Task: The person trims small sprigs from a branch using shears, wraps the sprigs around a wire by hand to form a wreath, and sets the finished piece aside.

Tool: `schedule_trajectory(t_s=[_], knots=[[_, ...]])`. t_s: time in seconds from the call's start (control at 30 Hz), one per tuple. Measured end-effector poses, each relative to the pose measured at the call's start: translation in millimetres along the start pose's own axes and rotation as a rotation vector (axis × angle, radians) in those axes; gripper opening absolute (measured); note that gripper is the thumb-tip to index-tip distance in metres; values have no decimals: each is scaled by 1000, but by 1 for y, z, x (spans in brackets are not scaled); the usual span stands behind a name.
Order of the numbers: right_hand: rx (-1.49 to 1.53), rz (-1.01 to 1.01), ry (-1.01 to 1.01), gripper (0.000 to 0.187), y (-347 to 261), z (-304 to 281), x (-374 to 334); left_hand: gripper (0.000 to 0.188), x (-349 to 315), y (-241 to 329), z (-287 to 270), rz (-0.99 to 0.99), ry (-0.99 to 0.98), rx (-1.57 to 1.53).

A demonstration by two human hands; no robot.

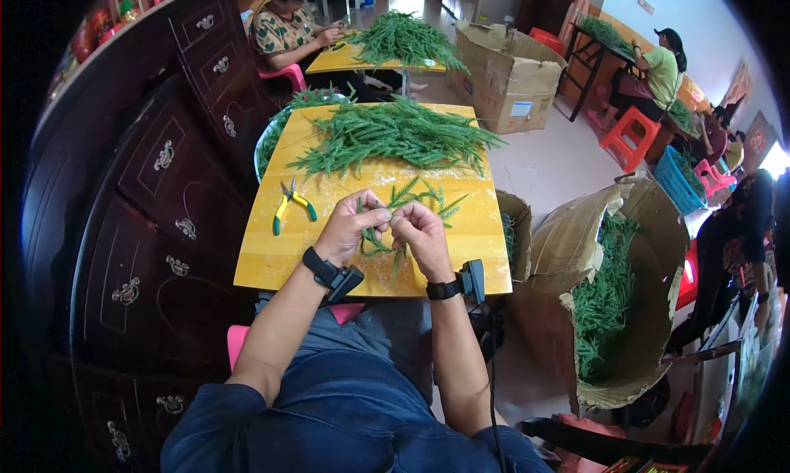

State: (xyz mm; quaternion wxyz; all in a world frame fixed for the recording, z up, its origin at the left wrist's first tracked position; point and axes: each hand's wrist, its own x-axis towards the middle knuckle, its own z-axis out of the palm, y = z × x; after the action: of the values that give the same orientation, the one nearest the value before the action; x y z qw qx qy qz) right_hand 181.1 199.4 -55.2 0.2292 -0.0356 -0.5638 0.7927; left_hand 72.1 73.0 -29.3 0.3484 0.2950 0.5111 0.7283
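Hands at work: two. Left hand [350,230]: thumb and forefinger pinched together, no visible gap, on a green sprig [403,195]. Right hand [425,241]: fingers likewise closed on the sprig, tips touching or nearly touching the left's. Lower fingers of both curled; exact contact points too small to tell. Sprig is held over the near half of the yellow surface [271,263], its branches reaching above and below the hands.

Counts: pliers [290,204], one, yellow-and-green handles, lying left of the left hand, jaws pointing away from the person. Sprig pile [395,135], one, across the far half; individual stems overlap, not countable. Wrist straps, two, one per arm.

Edges: pile overhangs the right edge at the far corner. Pliers lie inside the left edge. Bare room: strip from right hand to right edge; near-left corner below the pliers. Beyond the right edge: small carton [518,205] just beside, then one large open carton [568,242] containing greenery [605,292].
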Motion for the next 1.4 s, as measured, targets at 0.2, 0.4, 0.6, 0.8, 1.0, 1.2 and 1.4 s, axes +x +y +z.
schedule_trajectory(t_s=[0.2,0.4,0.6,0.8,1.0,1.2,1.4], knots=[[-602,-476,182,6,5,12,0,11,0,-4,-6,7,52,22],[-1004,-632,250,22,3,18,-6,13,-1,-6,-10,8,108,-9],[-1182,-700,272,28,6,18,-5,14,0,0,-5,-10,114,61],[-1077,-665,350,21,14,20,-3,11,-1,-3,-5,23,92,222],[-844,-413,80,14,14,-8,1,10,-2,-4,-13,-26,12,242],[-674,-162,-61,9,2,-6,-6,10,-6,-2,-15,-113,-47,172],[-883,-395,-20,11,7,-1,-4,13,-7,2,-18,-161,-10,97]])
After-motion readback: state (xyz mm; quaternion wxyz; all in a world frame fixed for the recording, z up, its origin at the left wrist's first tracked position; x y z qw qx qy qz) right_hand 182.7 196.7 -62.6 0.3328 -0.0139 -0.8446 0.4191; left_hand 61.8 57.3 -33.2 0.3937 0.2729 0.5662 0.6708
